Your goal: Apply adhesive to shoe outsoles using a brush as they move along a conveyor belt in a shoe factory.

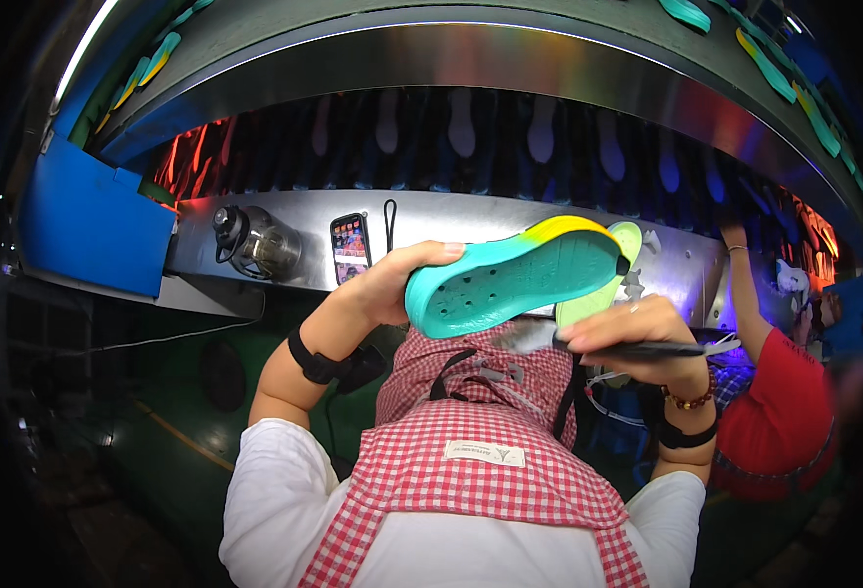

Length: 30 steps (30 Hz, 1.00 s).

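While the left hand [397, 282] grips one end of a turquoise-and-yellow shoe sole [519, 279], the right hand [637, 333] has its fingers closed round a black-handled brush [659, 350]. Sole: held up between the checked apron [441, 461] and the metal ledge [451, 209], hollow face toward the wearer. Long axis runs roughly left to right, rising toward the yellow end; holed end at the left hand. Left thumb on the rim, other fingers mostly hidden behind. Key relation: sole lies up and left of the right fingers; brush points left beneath it. Bristles blurred, near the lower edge; contact cannot be told. Left hand is nearer, touching. Pale green piece [578, 307] shows behind the sole's right half.
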Tool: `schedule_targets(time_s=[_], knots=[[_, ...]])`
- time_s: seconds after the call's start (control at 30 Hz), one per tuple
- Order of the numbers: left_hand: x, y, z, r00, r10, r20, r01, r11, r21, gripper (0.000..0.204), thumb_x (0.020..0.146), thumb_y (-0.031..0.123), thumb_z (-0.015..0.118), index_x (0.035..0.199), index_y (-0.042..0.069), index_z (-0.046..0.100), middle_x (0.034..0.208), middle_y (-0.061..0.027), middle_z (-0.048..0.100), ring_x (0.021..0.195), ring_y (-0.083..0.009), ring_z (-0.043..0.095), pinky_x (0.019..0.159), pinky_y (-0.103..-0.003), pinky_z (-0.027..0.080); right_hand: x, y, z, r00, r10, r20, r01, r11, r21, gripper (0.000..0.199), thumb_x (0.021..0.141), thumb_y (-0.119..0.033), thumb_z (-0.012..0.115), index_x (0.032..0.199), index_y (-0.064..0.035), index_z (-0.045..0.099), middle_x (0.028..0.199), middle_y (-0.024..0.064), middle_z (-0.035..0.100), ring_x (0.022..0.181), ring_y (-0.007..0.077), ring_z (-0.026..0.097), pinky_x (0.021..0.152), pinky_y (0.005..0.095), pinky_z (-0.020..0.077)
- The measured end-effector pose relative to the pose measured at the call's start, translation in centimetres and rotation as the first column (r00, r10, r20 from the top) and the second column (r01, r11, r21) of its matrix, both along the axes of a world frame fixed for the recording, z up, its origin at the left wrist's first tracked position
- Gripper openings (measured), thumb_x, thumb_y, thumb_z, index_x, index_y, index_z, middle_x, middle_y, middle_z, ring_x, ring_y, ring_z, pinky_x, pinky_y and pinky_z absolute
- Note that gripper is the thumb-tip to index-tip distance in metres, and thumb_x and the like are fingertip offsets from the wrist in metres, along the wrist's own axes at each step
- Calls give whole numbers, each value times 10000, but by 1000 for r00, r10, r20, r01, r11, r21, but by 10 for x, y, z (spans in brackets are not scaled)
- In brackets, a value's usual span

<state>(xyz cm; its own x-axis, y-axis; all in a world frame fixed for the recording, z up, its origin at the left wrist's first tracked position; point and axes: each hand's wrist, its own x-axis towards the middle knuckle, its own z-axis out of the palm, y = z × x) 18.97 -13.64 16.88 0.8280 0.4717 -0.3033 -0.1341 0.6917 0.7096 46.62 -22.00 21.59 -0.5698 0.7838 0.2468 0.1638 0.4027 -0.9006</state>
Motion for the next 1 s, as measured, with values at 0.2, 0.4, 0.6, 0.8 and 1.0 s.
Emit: schedule_targets(time_s=[0.2, 0.4, 0.6, 0.8, 1.0], knots=[[-7, 1, 25, 1000, -15, -22, 22, 933, 359, 566, 831, 359, 468, 1231, -40, 437, 1106, -181, 557, 951, -230, 577, 820, -317, 460, -4, -5, -19, 992, -127, 11, 124, 984, 126, 206, 664, 35, 693, 858, -24, 651, 892, 136, 659, 819, 226, 653, 716, 276, 517], [-6, 6, -20, 797, 345, 496, -236, 934, -270, 719, 831, 620, 337, 1194, 16, 479, 1167, -171, 522, 1063, -281, 520, 924, -432, 399, -14, -19, 15, 964, -187, -188, 226, 951, 212, 225, 650, 10, 707, 866, -9, 646, 867, 138, 659, 823, 211, 640, 744, 280, 503], [61, -8, -48, 802, 437, 407, -297, 883, -364, 983, 712, 801, 119, 1321, 50, 296, 1252, -208, 420, 1113, -370, 457, 937, -501, 369, -30, 8, -33, 868, -480, -125, 452, 869, -202, 174, 732, 7, 645, 903, 37, 636, 871, 115, 654, 773, 117, 613, 698, 218, 489], [68, -13, -49, 752, 547, 367, -434, 830, -350, 917, 728, 788, 138, 1199, 58, 433, 1077, -180, 537, 993, -329, 536, 878, -491, 423, -52, 11, -34, 907, -418, -57, 401, 814, 419, 184, 669, -1, 671, 848, -22, 631, 827, 122, 645, 747, 228, 641, 706, 282, 500], [46, -5, -34, 703, 584, 406, -532, 810, -246, 882, 752, 764, 149, 1208, 64, 431, 963, -154, 557, 932, -310, 545, 875, -513, 420, -42, -9, -5, 996, -76, 42, 62, 960, 272, 160, 656, -11, 675, 807, -22, 623, 755, 120, 637, 729, 249, 639, 655, 299, 510]])
